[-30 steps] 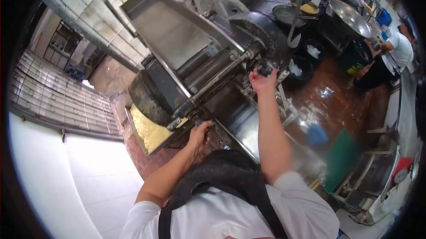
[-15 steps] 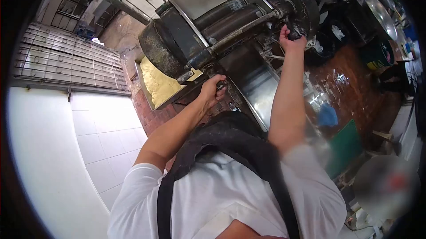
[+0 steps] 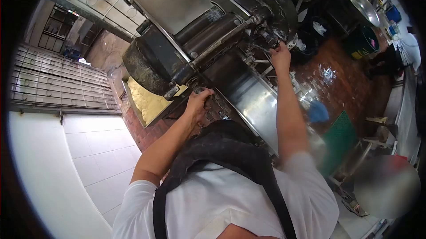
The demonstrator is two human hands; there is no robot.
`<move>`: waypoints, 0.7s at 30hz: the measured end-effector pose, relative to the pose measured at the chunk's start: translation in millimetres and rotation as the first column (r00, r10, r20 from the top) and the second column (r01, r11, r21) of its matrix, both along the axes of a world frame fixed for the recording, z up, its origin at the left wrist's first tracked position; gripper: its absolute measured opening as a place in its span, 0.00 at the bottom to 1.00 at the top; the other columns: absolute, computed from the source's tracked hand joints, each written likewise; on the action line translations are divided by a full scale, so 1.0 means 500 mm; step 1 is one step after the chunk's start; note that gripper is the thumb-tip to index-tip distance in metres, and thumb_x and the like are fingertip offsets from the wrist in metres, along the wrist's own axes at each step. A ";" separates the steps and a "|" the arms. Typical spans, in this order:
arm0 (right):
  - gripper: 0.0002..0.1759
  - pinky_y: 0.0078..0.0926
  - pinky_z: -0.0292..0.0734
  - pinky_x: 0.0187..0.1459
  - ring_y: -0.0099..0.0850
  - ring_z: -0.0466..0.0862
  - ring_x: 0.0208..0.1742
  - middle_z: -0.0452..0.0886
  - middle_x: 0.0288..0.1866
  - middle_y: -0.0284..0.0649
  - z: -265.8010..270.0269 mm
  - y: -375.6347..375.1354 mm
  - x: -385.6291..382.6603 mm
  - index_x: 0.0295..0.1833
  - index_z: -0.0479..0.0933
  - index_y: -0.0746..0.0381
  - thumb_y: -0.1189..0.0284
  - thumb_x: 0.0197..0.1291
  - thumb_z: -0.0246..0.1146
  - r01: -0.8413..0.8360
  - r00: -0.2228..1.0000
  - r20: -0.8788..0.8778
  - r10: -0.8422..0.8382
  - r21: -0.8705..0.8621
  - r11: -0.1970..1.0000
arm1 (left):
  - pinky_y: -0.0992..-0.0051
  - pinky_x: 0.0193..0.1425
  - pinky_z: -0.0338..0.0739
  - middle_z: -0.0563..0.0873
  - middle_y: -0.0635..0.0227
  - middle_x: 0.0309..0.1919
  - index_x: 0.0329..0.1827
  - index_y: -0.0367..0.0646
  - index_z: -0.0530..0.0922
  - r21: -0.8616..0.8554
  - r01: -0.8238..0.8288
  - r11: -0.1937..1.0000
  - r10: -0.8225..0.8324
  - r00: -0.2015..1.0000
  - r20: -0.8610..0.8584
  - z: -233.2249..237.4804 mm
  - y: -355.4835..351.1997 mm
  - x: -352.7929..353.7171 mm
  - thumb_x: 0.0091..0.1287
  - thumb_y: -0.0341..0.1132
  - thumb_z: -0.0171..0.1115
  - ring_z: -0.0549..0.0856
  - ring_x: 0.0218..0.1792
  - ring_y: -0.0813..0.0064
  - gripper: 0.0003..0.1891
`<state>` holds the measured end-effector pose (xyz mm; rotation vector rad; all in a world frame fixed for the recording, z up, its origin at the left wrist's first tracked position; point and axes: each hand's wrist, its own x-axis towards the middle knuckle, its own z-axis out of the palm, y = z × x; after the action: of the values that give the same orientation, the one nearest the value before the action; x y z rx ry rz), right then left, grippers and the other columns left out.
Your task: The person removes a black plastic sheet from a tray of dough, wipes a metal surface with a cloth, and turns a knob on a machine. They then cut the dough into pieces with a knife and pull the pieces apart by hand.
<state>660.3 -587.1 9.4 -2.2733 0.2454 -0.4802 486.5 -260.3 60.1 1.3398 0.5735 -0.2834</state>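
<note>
A large dark machine with rollers [image 3: 211,39] and a steel chute fills the upper middle. My left hand [image 3: 197,105] is closed round a dark knob at the machine's near left corner. Farther right, my right hand [image 3: 280,57] has its fingers closed on a dark handle at the machine's right end. Between my two hands a shiny steel sheet [image 3: 255,101] slopes down toward me. Yellow dough [image 3: 144,101] lies in a metal tray below the machine's left end.
Metal grating [image 3: 66,77] and a white tiled wall [image 3: 97,150] stand on the left. To the right are a green mat [image 3: 339,143], a blue item [image 3: 317,111], a dark bin [image 3: 361,44] and a large metal bowl [image 3: 360,4]. The red floor looks wet.
The machine and surroundings have shifted left in view. My right hand has moved lower, and the handle it holds has changed position. My left hand stays at its knob.
</note>
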 end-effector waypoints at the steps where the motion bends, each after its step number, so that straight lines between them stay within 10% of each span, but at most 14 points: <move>1: 0.19 0.44 0.79 0.40 0.46 0.84 0.39 0.83 0.37 0.49 -0.005 -0.002 -0.013 0.48 0.77 0.69 0.68 0.57 0.71 0.034 0.995 -0.096 0.006 0.410 0.911 | 0.72 0.28 0.72 0.82 0.70 0.32 0.47 0.46 0.76 -0.153 -0.006 0.988 0.009 1.000 0.021 0.000 0.009 -0.004 0.63 0.41 0.75 0.80 0.27 0.76 0.17; 2: 0.22 0.40 0.79 0.35 0.39 0.84 0.34 0.83 0.34 0.45 -0.008 -0.006 -0.016 0.48 0.77 0.70 0.61 0.62 0.71 0.100 0.982 -0.179 0.053 0.742 0.663 | 0.72 0.33 0.73 0.81 0.70 0.32 0.52 0.49 0.77 -0.219 0.045 0.975 -0.043 0.999 0.014 0.000 0.022 -0.007 0.64 0.36 0.72 0.81 0.31 0.75 0.16; 3: 0.22 0.40 0.79 0.35 0.39 0.84 0.34 0.83 0.34 0.45 -0.003 -0.016 -0.013 0.48 0.77 0.70 0.61 0.62 0.71 0.098 0.983 -0.176 0.051 0.740 0.665 | 0.72 0.33 0.73 0.81 0.70 0.32 0.52 0.49 0.77 -0.222 0.047 0.974 -0.045 0.999 0.017 0.010 0.030 -0.001 0.64 0.36 0.72 0.81 0.31 0.75 0.16; 5: 0.32 0.25 0.72 0.26 0.27 0.76 0.26 0.79 0.30 0.37 0.006 -0.039 -0.011 0.48 0.77 0.69 0.45 0.68 0.62 0.284 0.832 -0.249 0.495 0.959 0.005 | 0.71 0.38 0.77 0.84 0.66 0.34 0.57 0.47 0.78 -0.158 0.139 0.978 -0.178 0.946 -0.271 0.051 0.038 0.008 0.63 0.34 0.72 0.83 0.33 0.74 0.20; 6: 0.39 0.21 0.67 0.23 0.27 0.70 0.22 0.77 0.28 0.35 0.018 -0.030 -0.003 0.46 0.77 0.68 0.36 0.69 0.53 0.301 0.833 -0.193 0.518 0.944 -0.132 | 0.71 0.38 0.77 0.84 0.66 0.34 0.57 0.47 0.78 -0.157 0.141 0.977 -0.180 0.945 -0.272 0.084 0.037 0.016 0.63 0.34 0.72 0.83 0.33 0.74 0.20; 10: 0.31 0.23 0.71 0.25 0.27 0.73 0.23 0.77 0.28 0.34 0.017 -0.048 0.048 0.47 0.77 0.67 0.45 0.69 0.62 0.295 0.797 -0.122 0.592 0.933 -0.205 | 0.66 0.46 0.86 0.86 0.53 0.44 0.50 0.35 0.78 0.005 0.476 0.879 -0.422 0.785 -0.454 0.116 0.067 0.036 0.67 0.35 0.68 0.89 0.39 0.62 0.15; 12: 0.22 0.33 0.76 0.31 0.34 0.78 0.28 0.79 0.30 0.40 0.032 -0.020 0.031 0.49 0.76 0.67 0.60 0.62 0.72 0.089 0.933 -0.237 0.271 0.881 0.465 | 0.67 0.52 0.88 0.86 0.50 0.46 0.58 0.29 0.74 -0.037 0.550 0.834 -0.526 0.772 -0.357 0.098 0.091 0.031 0.67 0.28 0.66 0.90 0.45 0.58 0.19; 13: 0.22 0.33 0.76 0.31 0.34 0.78 0.28 0.79 0.30 0.40 0.034 -0.010 0.025 0.49 0.76 0.67 0.60 0.62 0.72 0.087 0.934 -0.235 0.271 0.882 0.464 | 0.67 0.52 0.88 0.86 0.50 0.46 0.58 0.29 0.74 -0.035 0.551 0.834 -0.525 0.773 -0.356 0.095 0.094 0.024 0.67 0.28 0.66 0.90 0.45 0.58 0.19; 15: 0.22 0.41 0.78 0.39 0.46 0.83 0.33 0.81 0.33 0.49 0.032 0.006 0.012 0.53 0.75 0.65 0.75 0.53 0.74 -0.004 0.999 0.037 -0.003 0.202 0.979 | 0.69 0.49 0.88 0.87 0.50 0.47 0.62 0.28 0.69 0.071 0.585 0.808 -0.557 0.797 -0.233 0.084 0.100 0.014 0.65 0.21 0.65 0.90 0.44 0.61 0.23; 21: 0.26 0.44 0.79 0.41 0.50 0.86 0.42 0.85 0.44 0.57 -0.002 -0.006 -0.008 0.59 0.75 0.64 0.72 0.55 0.74 -0.029 0.957 0.289 0.015 0.044 0.999 | 0.71 0.33 0.87 0.85 0.58 0.30 0.58 0.22 0.67 0.299 0.511 0.806 -0.488 0.859 -0.154 0.059 0.075 -0.016 0.63 0.30 0.75 0.89 0.30 0.69 0.29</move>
<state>656.1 -590.0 8.6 -2.1244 0.0824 -0.7774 478.4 -222.7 89.8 1.8105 0.3176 -0.6947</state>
